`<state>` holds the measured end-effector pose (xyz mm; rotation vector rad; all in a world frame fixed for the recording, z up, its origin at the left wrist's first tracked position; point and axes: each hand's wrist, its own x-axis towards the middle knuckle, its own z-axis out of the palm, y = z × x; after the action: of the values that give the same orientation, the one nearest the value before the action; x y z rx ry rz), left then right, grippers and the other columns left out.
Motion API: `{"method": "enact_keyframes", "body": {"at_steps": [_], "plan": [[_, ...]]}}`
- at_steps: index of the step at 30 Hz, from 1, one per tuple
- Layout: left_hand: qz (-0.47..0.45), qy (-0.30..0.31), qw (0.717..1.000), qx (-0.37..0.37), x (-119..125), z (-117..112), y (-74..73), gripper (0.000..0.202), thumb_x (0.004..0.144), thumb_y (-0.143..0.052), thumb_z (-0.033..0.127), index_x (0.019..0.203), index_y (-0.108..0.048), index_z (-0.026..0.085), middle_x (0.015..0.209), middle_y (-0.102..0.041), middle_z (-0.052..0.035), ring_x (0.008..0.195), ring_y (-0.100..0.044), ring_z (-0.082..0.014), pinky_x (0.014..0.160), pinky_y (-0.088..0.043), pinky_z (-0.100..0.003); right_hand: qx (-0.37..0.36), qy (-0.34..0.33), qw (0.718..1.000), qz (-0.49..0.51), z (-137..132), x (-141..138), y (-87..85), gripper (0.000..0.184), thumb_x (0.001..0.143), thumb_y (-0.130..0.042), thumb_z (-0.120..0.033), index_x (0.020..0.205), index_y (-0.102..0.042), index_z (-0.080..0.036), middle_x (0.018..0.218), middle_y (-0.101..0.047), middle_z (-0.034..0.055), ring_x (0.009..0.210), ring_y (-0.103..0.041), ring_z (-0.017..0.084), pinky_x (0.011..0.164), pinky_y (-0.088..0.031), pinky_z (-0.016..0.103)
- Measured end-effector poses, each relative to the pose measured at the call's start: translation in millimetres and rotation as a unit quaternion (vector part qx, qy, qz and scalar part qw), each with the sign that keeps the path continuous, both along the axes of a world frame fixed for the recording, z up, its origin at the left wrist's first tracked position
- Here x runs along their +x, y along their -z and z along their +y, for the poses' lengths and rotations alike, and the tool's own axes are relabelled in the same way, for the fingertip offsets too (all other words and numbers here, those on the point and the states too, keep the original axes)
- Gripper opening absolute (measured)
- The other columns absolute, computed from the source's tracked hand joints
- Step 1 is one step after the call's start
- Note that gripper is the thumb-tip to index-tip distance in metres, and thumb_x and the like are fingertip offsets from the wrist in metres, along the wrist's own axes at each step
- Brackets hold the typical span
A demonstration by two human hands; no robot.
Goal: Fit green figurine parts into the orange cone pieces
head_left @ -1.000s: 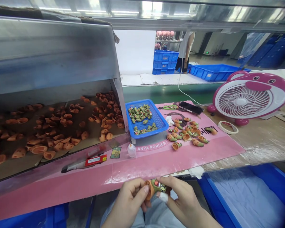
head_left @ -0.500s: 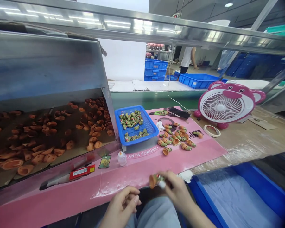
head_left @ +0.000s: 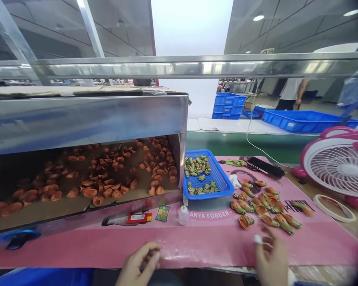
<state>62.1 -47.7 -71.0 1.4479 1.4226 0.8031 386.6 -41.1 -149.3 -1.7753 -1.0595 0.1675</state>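
My right hand is just in front of a loose group of orange-and-green pieces, its fingers apart and nothing held. A white cover sits on its thumb tip. The pieces have a hollow orange cup at one end and a green painted part at the other. At the mat's front edge, my left hand is loosely curled, with no object visible in it. Small green painted figures lie in a blue perforated basket. A small squeeze bottle stands in front of that basket.
On the left, a metal-sided box holds many orange hollow pieces. A pink fan and a tape roll are at right. Green-handled cutters and a black phone-like object lie behind the pieces. A person stands beyond.
My right hand has let go of the orange-and-green piece it held and moved forward to the group. My left hand remains curled. The view has turned left.
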Motion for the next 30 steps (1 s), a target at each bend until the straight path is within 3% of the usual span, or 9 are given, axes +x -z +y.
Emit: {"method": "enact_keyframes", "body": {"at_steps": [3, 5, 8, 10, 14, 17, 19, 24, 30], "plan": [[0.069, -0.03, 0.993, 0.092, -20, 33, -21.8, 0.029, 0.078, -0.041, 0.042, 0.093, -0.053, 0.019, 0.088, -0.061, -0.0047, 0.082, -0.057, -0.0171, 0.073, -0.045, -0.025, 0.014, -0.21, 0.977, 0.039, 7, -71, -2.9, 0.04, 0.08, -0.04, -0.036, 0.116, -0.035, -0.018, 0.102, -0.044, 0.0095, 0.085, -0.047, 0.02, 0.074, -0.043, 0.034], [0.149, -0.046, 0.971, 0.184, -31, 67, -34.8, 0.029, 0.08, -0.038, 0.04, 0.095, -0.051, 0.019, 0.09, -0.062, -0.0051, 0.08, -0.058, -0.0169, 0.07, -0.047, -0.026, 0.005, -0.297, 0.955, 0.029, 21, -110, -4.1, 0.047, 0.08, -0.041, -0.032, 0.123, -0.025, -0.02, 0.119, -0.034, 0.0096, 0.104, -0.038, 0.022, 0.085, -0.037, 0.037], [0.193, -0.062, 0.95, 0.238, -43, 123, -46.4, 0.028, 0.081, -0.036, 0.034, 0.099, -0.049, 0.017, 0.097, -0.059, -0.0072, 0.086, -0.056, -0.0188, 0.077, -0.045, -0.031, -0.004, -0.336, 0.942, 0.021, 48, -142, -3.6, 0.054, 0.076, -0.044, -0.025, 0.125, -0.021, -0.019, 0.127, -0.028, 0.0087, 0.116, -0.027, 0.023, 0.094, -0.027, 0.039], [0.235, -0.051, 0.934, 0.265, -49, 156, -50.1, 0.027, 0.079, -0.036, 0.026, 0.099, -0.052, 0.017, 0.101, -0.058, -0.0085, 0.095, -0.052, -0.0221, 0.085, -0.04, -0.037, -0.012, -0.338, 0.941, 0.022, 59, -150, -3.1, 0.05, 0.074, -0.047, -0.021, 0.121, -0.029, -0.019, 0.12, -0.038, 0.0081, 0.111, -0.034, 0.022, 0.093, -0.028, 0.038], [0.302, 0.061, 0.901, 0.304, -52, 199, -53.2, 0.035, 0.069, -0.039, 0.006, 0.093, -0.058, 0.023, 0.108, -0.055, -0.0035, 0.105, -0.045, -0.0213, 0.09, -0.034, -0.036, -0.032, -0.327, 0.944, 0.032, 63, -152, -4.8, 0.032, 0.071, -0.049, -0.016, 0.103, -0.044, -0.021, 0.097, -0.052, 0.0045, 0.09, -0.048, 0.022, 0.077, -0.037, 0.033], [0.329, 0.139, 0.879, 0.318, -50, 213, -53.3, 0.032, 0.066, -0.045, 0.006, 0.084, -0.061, 0.026, 0.102, -0.056, -0.0008, 0.102, -0.045, -0.0198, 0.086, -0.037, -0.032, -0.038, -0.316, 0.947, 0.046, 60, -152, -6.6, 0.026, 0.069, -0.051, -0.016, 0.095, -0.047, -0.02, 0.088, -0.054, 0.0033, 0.082, -0.049, 0.021, 0.069, -0.038, 0.029], [0.342, 0.149, 0.869, 0.323, -50, 217, -53.2, 0.024, 0.068, -0.047, 0.011, 0.081, -0.061, 0.025, 0.096, -0.058, -0.0019, 0.098, -0.046, -0.0202, 0.084, -0.038, -0.031, -0.037, -0.308, 0.949, 0.061, 59, -152, -6.7, 0.022, 0.07, -0.051, -0.018, 0.092, -0.046, -0.019, 0.085, -0.054, 0.0036, 0.08, -0.05, 0.021, 0.066, -0.038, 0.028], [0.355, 0.079, 0.873, 0.324, -54, 205, -60.4, 0.021, 0.079, -0.036, 0.024, 0.086, -0.055, 0.02, 0.086, -0.057, -0.0012, 0.084, -0.052, -0.0182, 0.076, -0.039, -0.027, -0.014, -0.296, 0.948, 0.116, 59, -153, -8.0, 0.024, 0.076, -0.046, -0.024, 0.099, -0.041, -0.018, 0.086, -0.054, 0.0044, 0.078, -0.051, 0.021, 0.063, -0.038, 0.028], [0.335, 0.002, 0.887, 0.317, -58, 190, -66.2, 0.026, 0.079, -0.035, 0.032, 0.095, -0.047, 0.016, 0.084, -0.054, 0.001, 0.078, -0.053, -0.017, 0.067, -0.038, -0.022, 0.042, -0.271, 0.947, 0.166, 57, -153, -16.4, 0.034, 0.08, -0.043, -0.027, 0.111, -0.033, -0.021, 0.101, -0.049, 0.0051, 0.09, -0.049, 0.02, 0.076, -0.038, 0.031]]}}
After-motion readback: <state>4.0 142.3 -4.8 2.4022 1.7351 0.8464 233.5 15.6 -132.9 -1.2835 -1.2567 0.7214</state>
